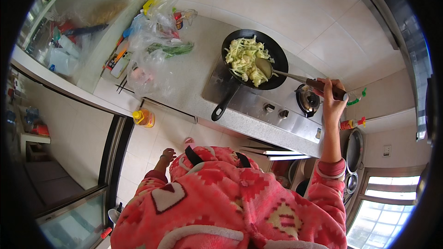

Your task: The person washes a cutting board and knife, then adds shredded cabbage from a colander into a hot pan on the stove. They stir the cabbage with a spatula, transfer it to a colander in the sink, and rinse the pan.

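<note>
My right hand (331, 93) grips the brown handle of a metal ladle (264, 67), whose bowl rests among pale green shredded vegetables (242, 55). These lie in a black frying pan (281, 50) on the left side of a steel gas hob (251, 97). The pan's handle (226, 102) points towards me, over the counter's front edge, and no hand is on it. My left hand (168, 155) hangs low at my left side, away from the counter, with its fingers loosely bent and nothing seen in it.
Clear plastic bags (148, 52), green stalks (173, 49) and a phone (120, 68) lie at the counter's left. An oil jug (144, 118) stands low beside the counter. Right of the pan is a bare burner (308, 100); bottles stand beyond it. A cabinet door (277, 155) stands ajar below.
</note>
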A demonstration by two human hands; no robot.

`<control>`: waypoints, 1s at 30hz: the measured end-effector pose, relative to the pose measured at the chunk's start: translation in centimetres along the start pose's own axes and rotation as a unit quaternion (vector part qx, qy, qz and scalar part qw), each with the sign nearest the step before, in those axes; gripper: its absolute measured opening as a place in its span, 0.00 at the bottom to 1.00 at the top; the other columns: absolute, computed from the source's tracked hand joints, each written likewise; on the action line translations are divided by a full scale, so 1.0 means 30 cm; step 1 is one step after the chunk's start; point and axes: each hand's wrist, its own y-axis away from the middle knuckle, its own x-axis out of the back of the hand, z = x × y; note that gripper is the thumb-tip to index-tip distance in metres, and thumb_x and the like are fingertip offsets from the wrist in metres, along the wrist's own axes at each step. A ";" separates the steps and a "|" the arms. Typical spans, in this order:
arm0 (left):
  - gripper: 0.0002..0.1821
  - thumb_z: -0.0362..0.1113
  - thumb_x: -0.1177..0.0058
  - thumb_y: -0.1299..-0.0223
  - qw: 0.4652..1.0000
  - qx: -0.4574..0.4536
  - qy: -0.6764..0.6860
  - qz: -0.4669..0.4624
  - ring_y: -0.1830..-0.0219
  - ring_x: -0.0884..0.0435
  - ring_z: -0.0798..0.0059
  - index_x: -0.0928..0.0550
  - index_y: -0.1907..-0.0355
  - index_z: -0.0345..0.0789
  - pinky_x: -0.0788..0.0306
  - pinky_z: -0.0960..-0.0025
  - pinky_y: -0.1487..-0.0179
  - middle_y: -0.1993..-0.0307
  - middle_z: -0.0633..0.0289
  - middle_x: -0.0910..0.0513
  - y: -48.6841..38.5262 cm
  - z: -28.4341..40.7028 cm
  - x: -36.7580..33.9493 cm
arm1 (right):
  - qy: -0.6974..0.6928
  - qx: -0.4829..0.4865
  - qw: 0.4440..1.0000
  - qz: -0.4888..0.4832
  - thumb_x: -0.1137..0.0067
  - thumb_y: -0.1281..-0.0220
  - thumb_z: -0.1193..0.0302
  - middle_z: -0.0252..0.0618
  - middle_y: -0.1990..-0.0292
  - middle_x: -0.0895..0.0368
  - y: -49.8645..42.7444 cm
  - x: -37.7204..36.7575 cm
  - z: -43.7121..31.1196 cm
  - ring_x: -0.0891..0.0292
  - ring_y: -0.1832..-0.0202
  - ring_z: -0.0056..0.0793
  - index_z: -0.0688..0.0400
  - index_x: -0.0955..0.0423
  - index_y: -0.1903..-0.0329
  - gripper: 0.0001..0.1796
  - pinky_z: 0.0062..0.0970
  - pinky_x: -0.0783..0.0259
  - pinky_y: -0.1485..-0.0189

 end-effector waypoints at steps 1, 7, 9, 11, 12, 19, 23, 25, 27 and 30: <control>0.15 0.31 0.53 0.45 1.000 -0.006 -0.014 0.004 0.67 0.21 0.67 0.28 0.52 0.41 0.30 0.68 0.70 0.62 0.59 0.21 0.006 0.004 -0.001 | -0.001 0.014 1.000 0.002 0.50 0.40 0.75 0.42 0.71 0.21 0.004 -0.029 -0.004 0.23 0.70 0.23 0.70 0.28 0.71 0.09 0.19 0.24 0.68; 0.15 0.30 0.53 0.45 0.998 -0.029 -0.051 0.005 0.68 0.21 0.67 0.28 0.53 0.41 0.29 0.68 0.70 0.63 0.59 0.21 0.032 0.039 -0.051 | 0.175 0.219 0.950 -0.137 0.44 0.53 0.84 0.39 0.70 0.20 0.051 -0.074 0.017 0.29 0.77 0.18 0.64 0.26 0.72 0.04 0.16 0.33 0.73; 0.15 0.30 0.53 0.45 0.999 -0.023 -0.030 0.003 0.68 0.21 0.67 0.28 0.53 0.41 0.29 0.67 0.70 0.63 0.59 0.20 0.025 0.026 -0.053 | 0.176 0.241 0.944 -0.144 0.44 0.54 0.84 0.41 0.67 0.20 0.058 -0.073 0.032 0.27 0.74 0.22 0.65 0.26 0.72 0.05 0.18 0.33 0.72; 0.15 0.30 0.53 0.45 1.000 -0.022 -0.018 0.005 0.68 0.21 0.67 0.28 0.53 0.41 0.29 0.67 0.70 0.63 0.58 0.20 0.015 0.003 -0.050 | 0.160 0.236 0.950 -0.124 0.44 0.54 0.84 0.42 0.68 0.20 0.065 -0.053 0.033 0.26 0.72 0.24 0.65 0.25 0.72 0.04 0.18 0.32 0.70; 0.15 0.30 0.53 0.45 1.000 -0.023 -0.019 0.006 0.68 0.21 0.67 0.28 0.53 0.41 0.29 0.67 0.70 0.63 0.58 0.20 0.012 -0.007 -0.045 | 0.158 0.239 0.952 -0.104 0.45 0.52 0.84 0.43 0.68 0.20 0.070 -0.028 0.031 0.26 0.69 0.24 0.65 0.25 0.72 0.03 0.19 0.32 0.68; 0.15 0.30 0.53 0.46 0.996 -0.036 -0.080 0.018 0.68 0.21 0.67 0.28 0.53 0.41 0.28 0.67 0.69 0.64 0.58 0.20 0.032 -0.087 0.003 | -0.002 0.114 0.992 -0.051 0.55 0.40 0.80 0.51 0.66 0.22 0.113 0.122 -0.032 0.24 0.71 0.29 0.69 0.30 0.69 0.06 0.26 0.25 0.65; 0.15 0.30 0.54 0.46 0.997 -0.031 -0.069 0.015 0.68 0.20 0.67 0.28 0.54 0.41 0.28 0.66 0.69 0.64 0.58 0.20 0.021 -0.089 0.020 | 0.018 0.120 0.993 -0.012 0.54 0.37 0.74 0.53 0.65 0.22 0.097 0.181 -0.001 0.22 0.71 0.33 0.69 0.32 0.69 0.09 0.26 0.24 0.65; 0.15 0.30 0.54 0.46 1.000 -0.016 -0.017 0.009 0.68 0.20 0.67 0.28 0.54 0.40 0.27 0.66 0.69 0.65 0.58 0.20 0.005 -0.082 0.024 | 0.015 0.122 0.992 -0.004 0.55 0.37 0.74 0.53 0.65 0.22 0.094 0.174 0.002 0.22 0.71 0.33 0.68 0.32 0.69 0.09 0.26 0.24 0.65; 0.15 0.31 0.53 0.46 0.999 0.003 0.050 0.000 0.68 0.20 0.69 0.28 0.54 0.42 0.30 0.67 0.68 0.64 0.60 0.20 -0.007 -0.071 0.023 | -0.013 0.078 0.997 -0.004 0.54 0.37 0.74 0.53 0.65 0.22 0.081 0.186 0.023 0.23 0.71 0.33 0.68 0.32 0.69 0.09 0.26 0.24 0.65; 0.17 0.29 0.52 0.48 0.997 -0.002 0.075 -0.008 0.64 0.20 0.63 0.29 0.53 0.38 0.26 0.62 0.63 0.63 0.56 0.21 -0.012 -0.040 0.014 | -0.033 0.048 0.997 -0.045 0.54 0.37 0.74 0.53 0.65 0.22 0.083 0.172 0.058 0.23 0.69 0.32 0.68 0.32 0.69 0.09 0.25 0.24 0.65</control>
